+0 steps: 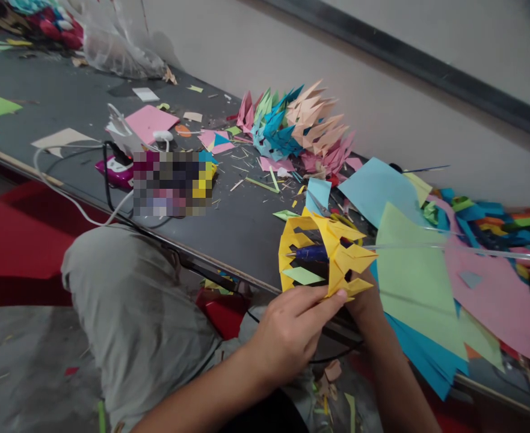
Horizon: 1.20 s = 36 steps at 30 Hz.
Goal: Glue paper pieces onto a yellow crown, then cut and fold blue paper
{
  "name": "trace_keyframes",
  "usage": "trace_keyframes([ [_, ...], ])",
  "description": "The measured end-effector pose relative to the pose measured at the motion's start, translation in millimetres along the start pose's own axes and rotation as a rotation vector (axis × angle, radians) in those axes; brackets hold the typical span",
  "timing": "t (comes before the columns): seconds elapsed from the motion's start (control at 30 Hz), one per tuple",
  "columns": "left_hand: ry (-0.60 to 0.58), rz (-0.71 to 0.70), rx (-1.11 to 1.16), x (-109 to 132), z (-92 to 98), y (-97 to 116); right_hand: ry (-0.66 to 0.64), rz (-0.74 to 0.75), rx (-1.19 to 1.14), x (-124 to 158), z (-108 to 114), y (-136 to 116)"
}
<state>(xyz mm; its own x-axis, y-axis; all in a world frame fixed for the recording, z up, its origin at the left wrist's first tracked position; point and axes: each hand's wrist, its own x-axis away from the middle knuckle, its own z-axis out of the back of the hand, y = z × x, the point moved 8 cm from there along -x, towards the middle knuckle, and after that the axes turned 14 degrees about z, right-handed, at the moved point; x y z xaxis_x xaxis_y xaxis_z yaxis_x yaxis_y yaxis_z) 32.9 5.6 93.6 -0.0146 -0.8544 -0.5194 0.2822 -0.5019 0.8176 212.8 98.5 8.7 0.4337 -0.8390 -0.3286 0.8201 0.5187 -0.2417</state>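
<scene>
A ring of folded yellow paper points (325,252) is held up over the table's near edge. My left hand (292,331) pinches its lower rim, with the thumb and forefinger pressed on a yellow point. My right hand (364,297) sits behind the ring, mostly hidden, and appears to grip its right side. A blue pen-like stick (312,252) pokes through the ring's middle, with a thin clear rod (449,248) running off to the right. A small green paper piece (303,275) shows inside the ring.
A pile of spiky folded pieces in pink, blue, green and peach (298,129) lies further back. Sheets of green (409,276), blue (375,186) and pink paper (494,294) spread at the right. Cables (106,180), scraps and a pink sheet (151,122) lie at the left. My knee (124,300) is below the table.
</scene>
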Motion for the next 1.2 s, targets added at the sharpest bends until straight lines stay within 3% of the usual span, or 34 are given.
trace_keyframes([
  [0.4,-0.001,0.003,-0.015,1.0,-0.8,-1.2,-0.058,0.014,0.111,6.6,10.5,8.3],
  [0.67,-0.004,0.008,-0.02,1.4,-1.2,-1.4,0.038,-0.001,0.195,4.2,31.2,3.0],
  [0.83,-0.007,0.01,-0.023,2.4,-1.8,-2.0,0.186,0.016,0.29,5.2,57.4,-5.3],
  [0.93,0.006,0.002,-0.03,3.4,-0.5,-1.7,0.229,-0.145,0.338,11.8,74.2,16.5],
  [1.07,0.058,-0.072,-0.057,5.9,3.1,4.4,0.127,-0.461,0.298,33.3,84.0,83.3],
  [1.2,0.08,-0.125,-0.081,6.7,3.6,8.8,0.072,-0.594,0.294,47.4,94.3,125.2],
])
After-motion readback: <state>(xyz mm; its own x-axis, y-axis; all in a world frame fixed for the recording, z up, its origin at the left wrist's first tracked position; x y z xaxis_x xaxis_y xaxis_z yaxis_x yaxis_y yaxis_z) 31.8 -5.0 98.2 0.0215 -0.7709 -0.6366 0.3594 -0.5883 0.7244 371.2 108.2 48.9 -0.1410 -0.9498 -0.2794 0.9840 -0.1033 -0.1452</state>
